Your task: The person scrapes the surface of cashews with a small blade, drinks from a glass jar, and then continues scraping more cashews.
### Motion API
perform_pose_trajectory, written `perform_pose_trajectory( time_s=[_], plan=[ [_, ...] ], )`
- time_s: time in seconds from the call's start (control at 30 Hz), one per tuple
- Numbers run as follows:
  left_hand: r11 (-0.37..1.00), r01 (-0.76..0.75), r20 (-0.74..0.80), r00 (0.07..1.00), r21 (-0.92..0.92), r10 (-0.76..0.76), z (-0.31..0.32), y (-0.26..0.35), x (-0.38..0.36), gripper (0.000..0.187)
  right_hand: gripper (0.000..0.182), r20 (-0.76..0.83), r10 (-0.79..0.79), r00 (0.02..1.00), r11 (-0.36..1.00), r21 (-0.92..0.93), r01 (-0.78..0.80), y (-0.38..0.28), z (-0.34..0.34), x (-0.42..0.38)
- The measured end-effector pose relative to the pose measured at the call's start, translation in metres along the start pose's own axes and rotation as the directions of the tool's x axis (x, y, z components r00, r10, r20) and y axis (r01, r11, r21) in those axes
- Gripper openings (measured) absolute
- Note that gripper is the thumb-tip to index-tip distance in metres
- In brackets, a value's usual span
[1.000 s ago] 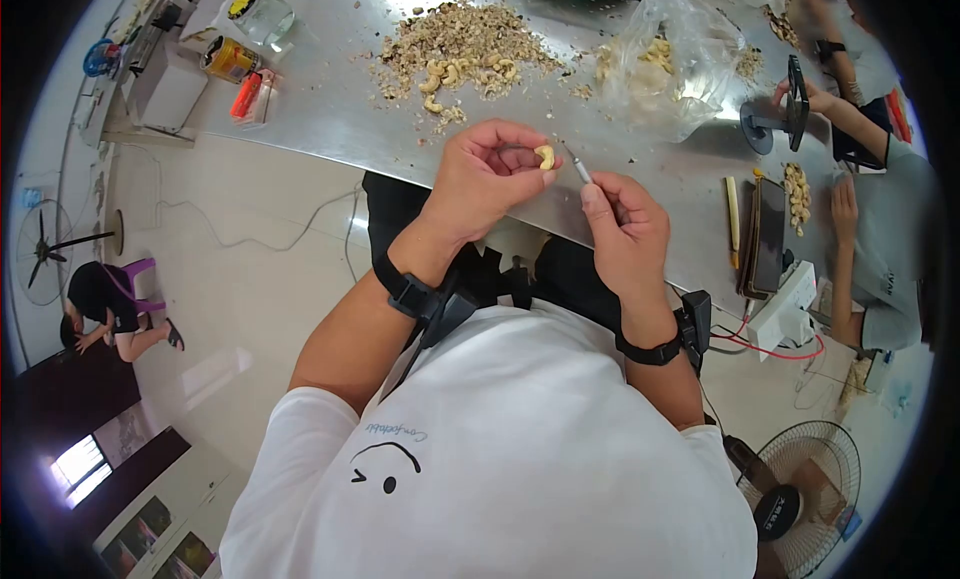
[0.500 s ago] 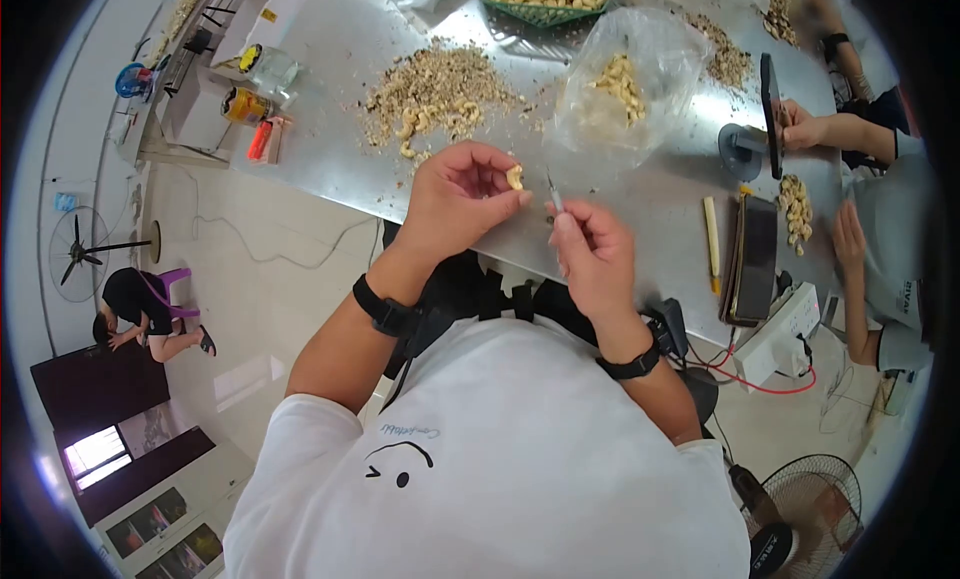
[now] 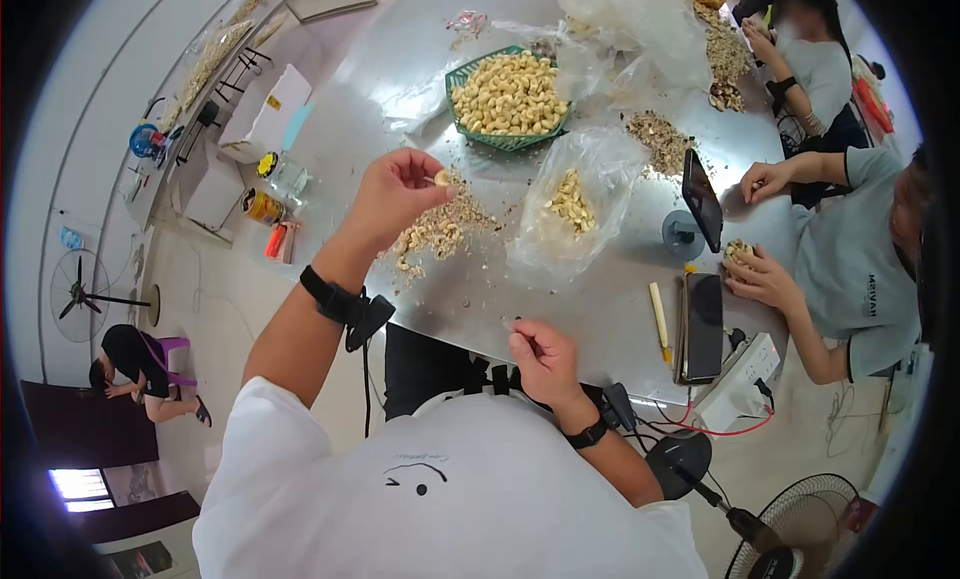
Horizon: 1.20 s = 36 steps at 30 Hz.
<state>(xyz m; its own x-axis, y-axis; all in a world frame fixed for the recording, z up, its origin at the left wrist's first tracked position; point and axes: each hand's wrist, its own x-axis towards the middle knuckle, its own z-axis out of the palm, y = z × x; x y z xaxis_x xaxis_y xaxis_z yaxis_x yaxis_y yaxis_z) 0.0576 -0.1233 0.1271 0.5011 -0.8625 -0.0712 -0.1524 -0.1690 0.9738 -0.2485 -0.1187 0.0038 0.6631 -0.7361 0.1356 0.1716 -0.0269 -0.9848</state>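
Pinching a pale peeled cashew kernel (image 3: 441,179), the left hand (image 3: 395,194) should release low over the green woven basket (image 3: 462,74); the right hand (image 3: 541,357) grips a thin metal pick (image 3: 510,326).

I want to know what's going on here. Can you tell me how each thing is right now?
Left hand: raised, pinching a pale cashew kernel.
Right hand: closed on a thin metal pick, near the table edge.
Green plastic basket: heaped with peeled cashews.
Clear plastic bag: open, a few kernels inside.
Black phone: flat, screen dark.
Shell scraps: piled loose on the steel table.
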Motion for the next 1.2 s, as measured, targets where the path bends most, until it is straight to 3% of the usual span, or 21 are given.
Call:
perform_pose_trajectory(
  time_s=[0.07,0.17,0.27,0.37,0.4,0.5,0.6,0.73,0.83,0.97,1.07,1.2],
  plan=[
    [0.996,-0.092,-0.083,0.992,0.011,0.093,0.001,0.003,0.025,0.031,0.012,0.003,0.004,1.0,1.0,-0.005,-0.004,-0.004,0.0,0.001],
    [0.91,-0.238,-0.117,0.971,-0.34,0.21,0.019,0.02,0.047,0.038,0.013,-0.019,0.018,1.0,1.0,0.017,-0.018,-0.005,0.004,0.002],
    [0.903,-0.187,-0.076,0.982,-0.386,0.171,0.021,0.004,0.051,0.045,0.013,-0.059,0.039,0.998,0.999,-0.023,-0.04,-0.005,0.003,-0.001],
    [0.995,-0.051,0.08,0.995,-0.084,0.057,-0.001,-0.037,0.046,0.041,0.012,-0.095,0.074,0.993,0.997,-0.017,-0.076,-0.002,0.003,-0.004],
    [1.0,-0.006,0.09,0.996,0.025,0.004,-0.009,-0.05,0.038,0.029,0.012,-0.102,0.082,0.991,0.996,-0.016,-0.084,-0.001,0.002,-0.003],
    [0.99,0.013,0.103,0.994,0.142,-0.028,-0.03,-0.08,0.008,0.019,0.013,-0.109,0.119,0.987,0.993,0.024,-0.117,-0.001,0.001,-0.003],
    [0.896,-0.013,0.037,0.999,0.444,-0.004,-0.047,-0.07,-0.028,0.016,0.015,-0.124,0.113,0.986,0.993,0.04,-0.108,-0.002,0.003,-0.001],
    [0.859,-0.065,0.018,0.998,0.508,0.065,-0.056,-0.086,-0.054,0.017,0.017,-0.116,0.117,0.986,0.992,0.057,-0.111,-0.002,0.005,0.001],
    [0.756,-0.132,-0.005,0.984,0.641,0.177,-0.051,-0.09,-0.061,0.018,0.017,-0.125,0.035,0.992,0.998,0.058,-0.027,0.003,0.009,0.002],
    [0.691,-0.219,0.034,0.962,0.689,0.271,-0.038,-0.081,-0.059,0.022,0.017,-0.147,0.104,0.984,0.995,0.015,-0.103,0.0,0.012,0.0],
    [0.616,-0.472,0.155,0.854,0.631,0.496,-0.027,-0.086,-0.044,0.021,0.018,-0.161,0.107,0.981,0.994,-0.019,-0.112,0.003,0.016,0.002],
    [0.618,-0.588,0.237,0.796,0.522,0.557,-0.012,-0.095,-0.03,0.024,0.016,-0.189,0.123,0.974,0.988,-0.066,-0.137,0.004,0.018,0.002]
  ],
)
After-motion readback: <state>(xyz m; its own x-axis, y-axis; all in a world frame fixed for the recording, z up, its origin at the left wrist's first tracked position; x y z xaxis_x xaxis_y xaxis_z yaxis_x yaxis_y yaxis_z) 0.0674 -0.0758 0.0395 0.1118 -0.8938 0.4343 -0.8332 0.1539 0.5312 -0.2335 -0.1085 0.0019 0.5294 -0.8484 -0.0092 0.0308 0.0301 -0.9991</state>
